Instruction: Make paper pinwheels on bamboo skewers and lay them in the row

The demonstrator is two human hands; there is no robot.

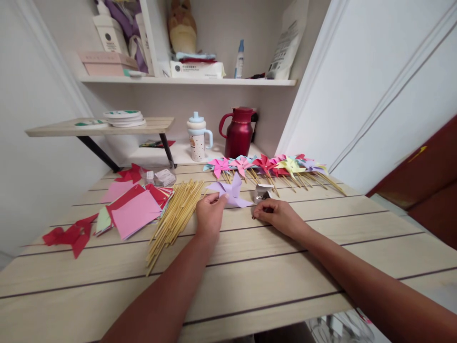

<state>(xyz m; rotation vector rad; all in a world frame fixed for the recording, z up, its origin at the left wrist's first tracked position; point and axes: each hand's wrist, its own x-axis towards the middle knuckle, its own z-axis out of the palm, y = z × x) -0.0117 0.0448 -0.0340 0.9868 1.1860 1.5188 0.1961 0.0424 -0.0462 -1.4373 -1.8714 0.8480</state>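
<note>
A lilac paper pinwheel [233, 191] is pinched between the thumb and fingers of my left hand [210, 212], just above the table. My right hand [276, 215] has its fingertips pressed together around a tiny dark item, too small to name. Right behind those fingers stands a small open box [263, 191] with little metal pieces in it. Close to the left hand lies a bundle of thin wooden sticks [174, 219]. Finished pinwheels on sticks [264, 165], in pink, red, yellow and lilac, lie in a row at the back.
Coloured paper squares [136, 214] and red cut paper [76, 233] lie on the left, near small clear boxes [164, 177]. A lidded cup [197, 138] and a red jug [240, 133] stand behind. A small raised shelf [157, 125] juts over the back left.
</note>
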